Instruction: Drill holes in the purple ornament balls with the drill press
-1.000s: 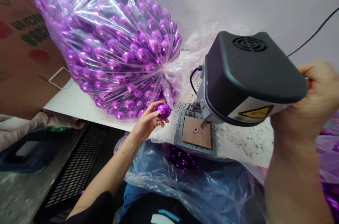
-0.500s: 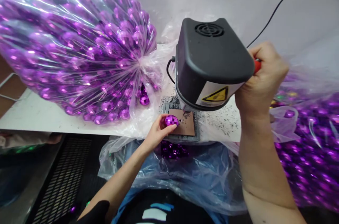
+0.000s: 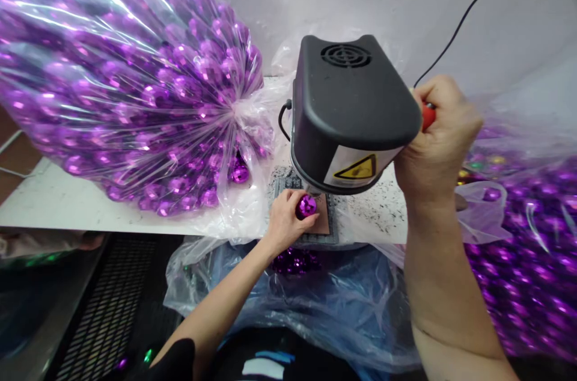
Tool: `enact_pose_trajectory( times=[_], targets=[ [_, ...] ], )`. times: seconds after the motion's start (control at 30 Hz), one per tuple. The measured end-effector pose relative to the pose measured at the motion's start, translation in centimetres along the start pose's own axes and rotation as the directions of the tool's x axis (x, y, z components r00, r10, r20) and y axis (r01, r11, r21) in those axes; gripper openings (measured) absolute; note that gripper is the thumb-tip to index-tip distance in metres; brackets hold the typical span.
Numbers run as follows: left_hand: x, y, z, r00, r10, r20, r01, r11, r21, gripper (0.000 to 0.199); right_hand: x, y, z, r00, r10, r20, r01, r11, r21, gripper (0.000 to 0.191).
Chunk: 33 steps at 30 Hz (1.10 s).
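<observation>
Between the thumb and fingers of my left hand (image 3: 288, 219) is a shiny purple faceted ball ornament (image 3: 307, 206). It sits over the brown board (image 3: 321, 222) on the base of a black drill press (image 3: 354, 104), just under the machine's head. The tool tip is mostly hidden by the housing. My right hand (image 3: 444, 128) is wrapped round the red lever handle (image 3: 428, 116) at the machine's right side. Below the table edge, more purple balls (image 3: 295, 261) lie in a clear plastic bag (image 3: 351, 303) over my lap.
A large tied clear bag of purple balls (image 3: 148, 98) rests on the left of the white table (image 3: 148, 222). Another heap of purple balls (image 3: 532, 261) stands at the right. Dark shavings (image 3: 374, 213) litter the tabletop. A black cable (image 3: 464, 17) runs up the wall.
My left hand has moved slightly right with the purple ball, turning it and bringing it over the board's middle. My right hand still grips the lever. The view has shifted a little.
</observation>
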State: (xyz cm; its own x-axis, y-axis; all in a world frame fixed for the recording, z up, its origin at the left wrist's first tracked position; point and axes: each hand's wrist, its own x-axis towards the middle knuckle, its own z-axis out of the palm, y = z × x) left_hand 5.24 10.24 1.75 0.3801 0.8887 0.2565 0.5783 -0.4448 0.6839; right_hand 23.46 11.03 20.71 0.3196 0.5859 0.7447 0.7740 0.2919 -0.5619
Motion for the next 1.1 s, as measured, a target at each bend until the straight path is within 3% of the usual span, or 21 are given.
enact_pose_trajectory(
  times=[0.17, 0.37, 0.5, 0.6, 0.77, 0.9, 1.0, 1.1],
  targets=[
    [0.0, 0.2, 1.5, 0.995, -0.005, -0.101, 0.009, 0.999, 0.038, 0.044, -0.1, 0.1, 0.0, 1.000, 0.002, 0.010, -0.002, 1.000, 0.019, 0.026],
    [-0.2, 0.1, 1.3, 0.997, 0.030, -0.067, -0.030, 1.000, -0.009, 0.040, -0.1, 0.1, -0.3, 1.000, -0.007, 0.012, 0.007, 1.000, -0.005, 0.025],
    [-0.3, 0.1, 1.2, 0.999, 0.001, -0.034, -0.002, 0.999, -0.047, 0.033, -1.8, -0.1, -0.9, 0.984, -0.162, -0.068, 0.152, 0.978, -0.140, 0.026],
    [-0.3, -0.1, 1.4, 1.000, -0.012, -0.018, 0.010, 0.996, -0.093, 0.032, -4.3, -0.3, -1.6, 0.953, -0.254, -0.166, 0.208, 0.945, -0.252, 0.014],
    [-0.4, -0.5, 1.7, 1.000, -0.026, 0.015, 0.028, 0.989, -0.145, 0.032, -8.6, -0.2, -2.7, 0.979, -0.144, -0.147, 0.097, 0.953, -0.289, 0.013],
    [-0.5, -0.4, 1.5, 0.999, -0.034, 0.003, 0.034, 0.980, -0.198, 0.037, -10.5, -0.4, -2.9, 0.995, -0.034, -0.096, 0.020, 0.990, -0.138, 0.019],
    [-0.6, -0.3, 1.5, 0.999, -0.041, -0.011, 0.037, 0.974, -0.224, 0.042, -11.0, -0.6, -2.6, 0.999, -0.026, -0.021, 0.024, 0.996, -0.087, 0.024],
    [-0.7, -0.3, 1.6, 0.999, -0.043, -0.009, 0.040, 0.976, -0.216, 0.040, -11.0, -0.6, -2.3, 0.998, -0.063, -0.023, 0.060, 0.993, -0.105, 0.024]
  ],
)
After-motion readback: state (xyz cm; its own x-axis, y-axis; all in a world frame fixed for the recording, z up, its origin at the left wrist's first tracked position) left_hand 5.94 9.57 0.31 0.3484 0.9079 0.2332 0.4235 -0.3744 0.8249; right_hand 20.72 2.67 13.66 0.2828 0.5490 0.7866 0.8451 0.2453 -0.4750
